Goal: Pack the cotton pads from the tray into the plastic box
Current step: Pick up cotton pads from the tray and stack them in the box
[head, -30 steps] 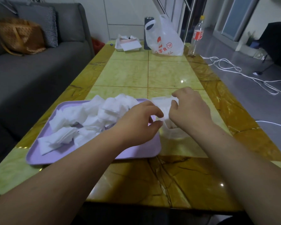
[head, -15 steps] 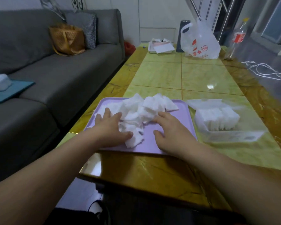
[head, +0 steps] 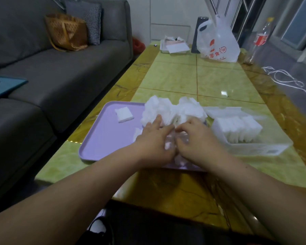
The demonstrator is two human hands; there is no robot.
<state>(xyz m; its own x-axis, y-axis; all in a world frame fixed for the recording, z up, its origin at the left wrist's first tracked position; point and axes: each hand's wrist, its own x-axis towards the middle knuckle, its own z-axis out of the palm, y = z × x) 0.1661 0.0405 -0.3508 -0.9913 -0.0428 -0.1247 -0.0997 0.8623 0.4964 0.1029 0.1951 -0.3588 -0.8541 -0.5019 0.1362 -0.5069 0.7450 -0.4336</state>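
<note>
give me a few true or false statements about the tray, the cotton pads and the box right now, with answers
1. The plastic box already holds a row of cotton pads. True.
2. The purple tray sits to the right of the box. False: it sits to the left.
3. Both the left hand and the right hand are over the tray among the loose cotton pads. True.
4. The tray is empty. False: a pile of pads and one single pad remain.
5. A lid covers the pads in the box. False: the box is open on top.
</note>
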